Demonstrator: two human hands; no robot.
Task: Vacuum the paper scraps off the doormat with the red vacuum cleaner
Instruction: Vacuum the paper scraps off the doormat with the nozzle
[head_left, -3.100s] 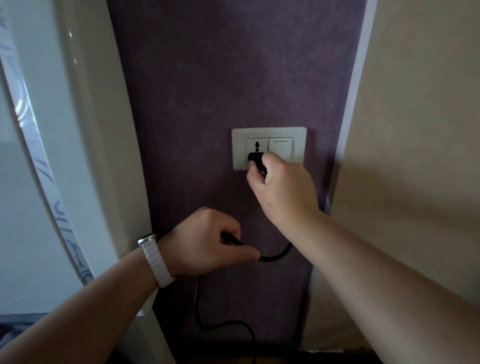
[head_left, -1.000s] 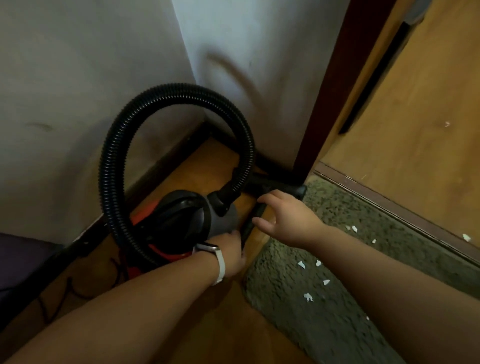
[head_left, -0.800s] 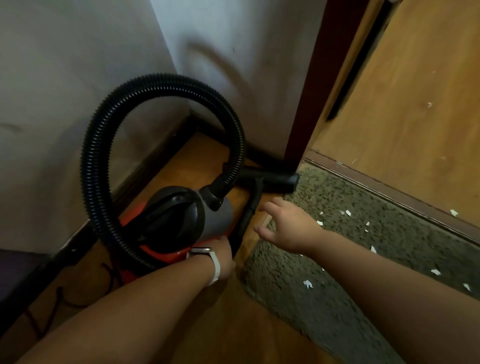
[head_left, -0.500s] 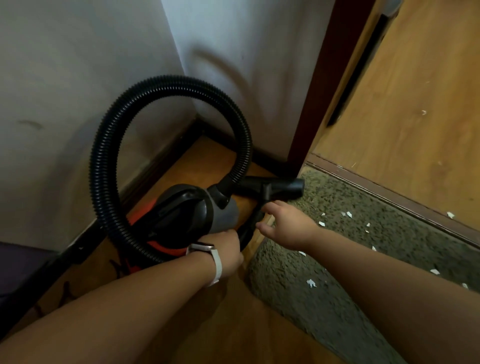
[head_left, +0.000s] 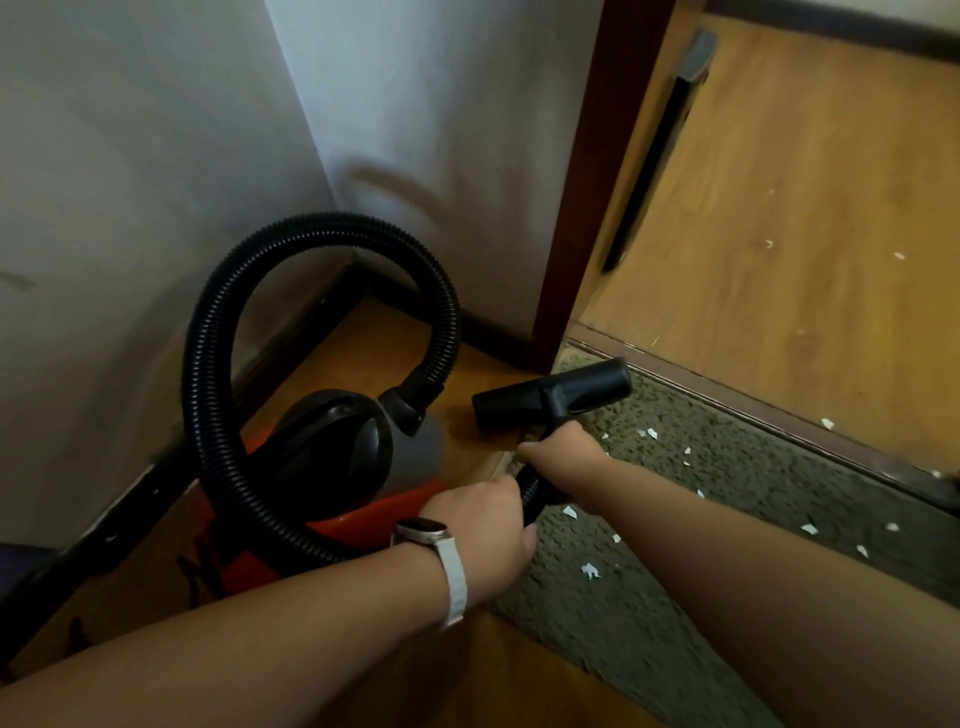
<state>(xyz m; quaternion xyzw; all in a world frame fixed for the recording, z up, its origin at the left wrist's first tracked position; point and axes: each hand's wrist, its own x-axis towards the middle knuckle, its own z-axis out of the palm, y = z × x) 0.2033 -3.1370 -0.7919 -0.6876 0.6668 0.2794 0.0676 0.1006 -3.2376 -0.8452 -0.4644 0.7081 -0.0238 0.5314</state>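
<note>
Red vacuum cleaner (head_left: 374, 519) cornered by walls; I see left hand (head_left: 480, 525) and right hand (head_left: 561, 457) gripping its wand (head_left: 532, 493), nozzle (head_left: 550, 395) at doormat (head_left: 753, 467) edge.

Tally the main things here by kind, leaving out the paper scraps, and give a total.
Vacuum cleaner: 1
Doormat: 1
Hands: 2 (left hand, right hand)
Wristwatch: 1
Total: 5
</note>
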